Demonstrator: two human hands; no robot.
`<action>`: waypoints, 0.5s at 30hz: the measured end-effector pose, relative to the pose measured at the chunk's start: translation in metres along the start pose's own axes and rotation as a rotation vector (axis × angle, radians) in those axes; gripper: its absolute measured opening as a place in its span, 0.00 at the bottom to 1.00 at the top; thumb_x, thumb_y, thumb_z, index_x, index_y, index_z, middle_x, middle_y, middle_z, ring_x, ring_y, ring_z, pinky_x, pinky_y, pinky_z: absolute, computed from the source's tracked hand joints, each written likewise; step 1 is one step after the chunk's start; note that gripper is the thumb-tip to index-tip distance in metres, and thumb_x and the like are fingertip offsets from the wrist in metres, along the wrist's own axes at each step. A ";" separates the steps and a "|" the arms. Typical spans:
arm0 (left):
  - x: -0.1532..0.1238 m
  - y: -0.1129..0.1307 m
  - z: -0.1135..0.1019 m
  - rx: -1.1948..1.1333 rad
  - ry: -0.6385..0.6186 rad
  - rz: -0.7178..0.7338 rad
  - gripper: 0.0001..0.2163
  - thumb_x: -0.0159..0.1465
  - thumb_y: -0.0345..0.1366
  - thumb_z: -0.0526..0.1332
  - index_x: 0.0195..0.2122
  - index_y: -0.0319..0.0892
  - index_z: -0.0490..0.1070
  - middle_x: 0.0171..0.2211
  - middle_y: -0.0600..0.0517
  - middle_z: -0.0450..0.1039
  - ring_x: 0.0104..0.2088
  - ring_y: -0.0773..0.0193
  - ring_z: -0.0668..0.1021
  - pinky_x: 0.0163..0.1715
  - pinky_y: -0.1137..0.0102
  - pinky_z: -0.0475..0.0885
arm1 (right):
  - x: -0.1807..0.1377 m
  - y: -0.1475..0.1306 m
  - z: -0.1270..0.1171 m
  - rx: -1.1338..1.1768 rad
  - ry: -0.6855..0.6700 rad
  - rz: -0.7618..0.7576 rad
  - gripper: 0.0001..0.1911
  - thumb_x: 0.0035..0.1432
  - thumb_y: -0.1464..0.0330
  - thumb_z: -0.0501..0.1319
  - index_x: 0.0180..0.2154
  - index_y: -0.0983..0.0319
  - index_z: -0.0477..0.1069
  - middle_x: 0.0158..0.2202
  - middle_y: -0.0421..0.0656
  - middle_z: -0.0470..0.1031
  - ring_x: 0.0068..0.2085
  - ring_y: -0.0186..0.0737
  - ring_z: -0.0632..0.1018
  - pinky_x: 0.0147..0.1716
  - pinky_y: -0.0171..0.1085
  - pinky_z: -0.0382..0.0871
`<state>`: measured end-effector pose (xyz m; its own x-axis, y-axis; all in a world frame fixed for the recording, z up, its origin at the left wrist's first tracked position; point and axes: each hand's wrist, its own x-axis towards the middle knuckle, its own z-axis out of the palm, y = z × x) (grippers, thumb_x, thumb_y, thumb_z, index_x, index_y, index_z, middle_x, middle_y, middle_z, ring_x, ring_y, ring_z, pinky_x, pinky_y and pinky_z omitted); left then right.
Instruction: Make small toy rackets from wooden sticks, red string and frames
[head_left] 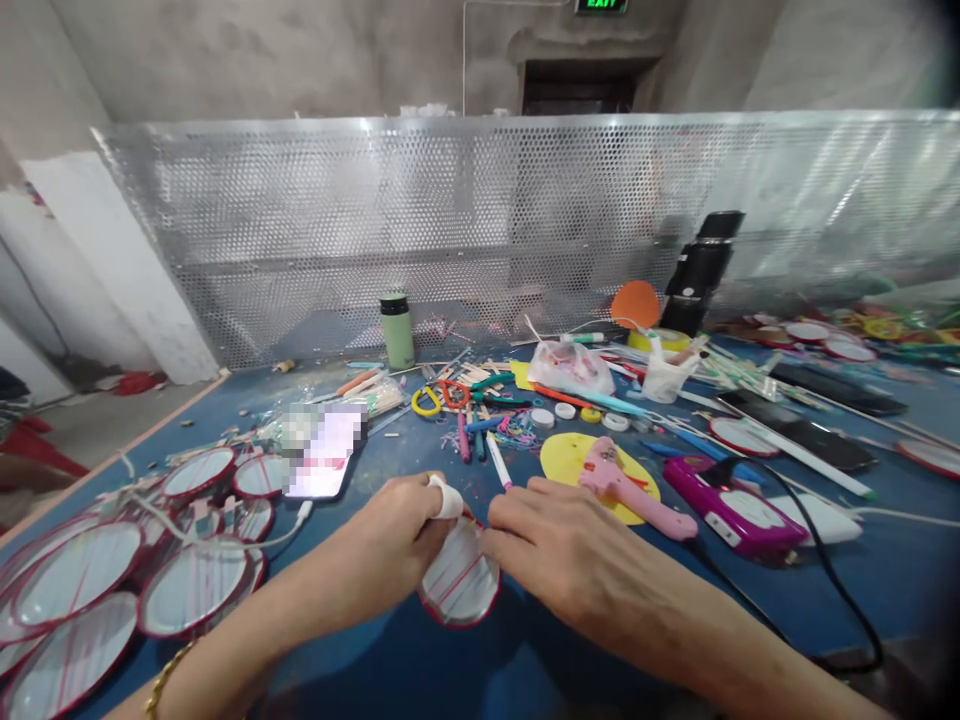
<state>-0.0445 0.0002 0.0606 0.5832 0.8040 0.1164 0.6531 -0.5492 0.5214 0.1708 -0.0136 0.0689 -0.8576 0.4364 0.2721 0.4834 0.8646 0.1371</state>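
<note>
My left hand (401, 535) and my right hand (555, 545) meet over a clear oval disc with a red rim (459, 585) lying on the blue table (465, 670). Both hands pinch the disc's upper edge with curled fingers. A white cap covers one fingertip of my left hand (448, 497). A gold bracelet sits on my left wrist. A pink hot glue gun (626, 487) rests on a yellow paper circle (577, 460) just right of my right hand.
Several finished red-rimmed discs (112, 590) are piled at the left. A phone (326, 455) lies beyond my left hand. Scissors, sticks and pens (480, 410) clutter the middle. A green bottle (397, 330) stands by the perforated metal screen. A purple device with black cable (731, 510) is at right.
</note>
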 end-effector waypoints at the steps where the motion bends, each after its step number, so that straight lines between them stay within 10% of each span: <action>1: -0.001 0.000 0.000 -0.002 -0.001 0.001 0.12 0.66 0.28 0.49 0.24 0.41 0.58 0.27 0.56 0.65 0.28 0.69 0.65 0.29 0.71 0.57 | 0.001 0.000 0.000 0.009 -0.018 0.003 0.08 0.66 0.77 0.54 0.34 0.64 0.69 0.35 0.43 0.71 0.33 0.40 0.69 0.32 0.39 0.62; 15: -0.007 0.002 -0.001 -0.027 -0.010 0.017 0.12 0.66 0.26 0.49 0.25 0.41 0.62 0.28 0.55 0.66 0.29 0.69 0.67 0.29 0.72 0.58 | -0.001 -0.002 0.003 0.073 -0.075 0.033 0.09 0.66 0.79 0.52 0.37 0.64 0.67 0.36 0.45 0.69 0.34 0.40 0.69 0.32 0.36 0.65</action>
<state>-0.0470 -0.0063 0.0616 0.5989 0.7922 0.1173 0.6296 -0.5563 0.5423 0.1700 -0.0148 0.0654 -0.8537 0.4796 0.2030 0.4996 0.8643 0.0589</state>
